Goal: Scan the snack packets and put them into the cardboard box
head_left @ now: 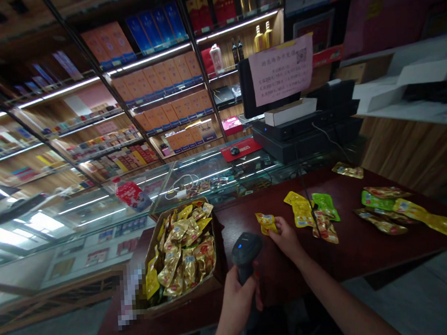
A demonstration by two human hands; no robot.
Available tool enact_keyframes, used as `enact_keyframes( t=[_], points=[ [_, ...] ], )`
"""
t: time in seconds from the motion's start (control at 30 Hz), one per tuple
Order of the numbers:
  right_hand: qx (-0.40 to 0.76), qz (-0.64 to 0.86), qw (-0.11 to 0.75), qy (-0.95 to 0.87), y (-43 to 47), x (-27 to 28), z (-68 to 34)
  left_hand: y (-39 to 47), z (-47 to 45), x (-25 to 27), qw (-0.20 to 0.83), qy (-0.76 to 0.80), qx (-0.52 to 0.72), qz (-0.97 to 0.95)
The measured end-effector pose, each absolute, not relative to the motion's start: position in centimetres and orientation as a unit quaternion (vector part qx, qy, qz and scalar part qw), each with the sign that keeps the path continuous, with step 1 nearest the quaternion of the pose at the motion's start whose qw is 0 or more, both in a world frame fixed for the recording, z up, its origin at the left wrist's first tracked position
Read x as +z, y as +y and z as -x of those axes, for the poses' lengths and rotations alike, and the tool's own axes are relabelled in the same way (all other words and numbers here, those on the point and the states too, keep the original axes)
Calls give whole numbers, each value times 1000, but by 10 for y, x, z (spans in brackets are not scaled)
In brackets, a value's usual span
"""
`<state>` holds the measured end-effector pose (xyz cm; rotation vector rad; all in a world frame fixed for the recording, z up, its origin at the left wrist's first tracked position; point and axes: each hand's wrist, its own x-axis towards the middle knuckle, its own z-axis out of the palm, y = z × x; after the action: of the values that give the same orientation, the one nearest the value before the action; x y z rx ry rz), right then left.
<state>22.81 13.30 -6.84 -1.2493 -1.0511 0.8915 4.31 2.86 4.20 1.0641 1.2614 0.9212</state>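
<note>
Wrapped round the handle of a dark barcode scanner (246,249), my left hand (237,291) holds it upright over the front of the dark red counter. My right hand (285,236) pinches a small yellow snack packet (266,223) by its right end, just above the counter and to the right of the scanner's head. On the left stands an open cardboard box (217,275) heaped with gold and yellow snack packets (187,234). Right of my right hand lie several loose packets, among them a yellow packet (301,211) and a green packet (326,205).
A further pile of packets (394,206) lies at the right, and a gold packet (347,170) farther back. A thin black cable (306,188) crosses the counter. Behind stand a glass display case (205,176), a red mouse pad (241,149) and a monitor with a pink notice (282,72).
</note>
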Motion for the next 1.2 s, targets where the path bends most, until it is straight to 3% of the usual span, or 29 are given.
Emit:
enact_keyframes(
  t=[0.67, 1.2],
  points=[
    [388, 540, 599, -445, 136, -73, -228, 22, -40, 44, 592, 536, 386, -462],
    [307, 569, 571, -505, 136, -72, -233, 23, -42, 49, 592, 523, 384, -478]
  ],
)
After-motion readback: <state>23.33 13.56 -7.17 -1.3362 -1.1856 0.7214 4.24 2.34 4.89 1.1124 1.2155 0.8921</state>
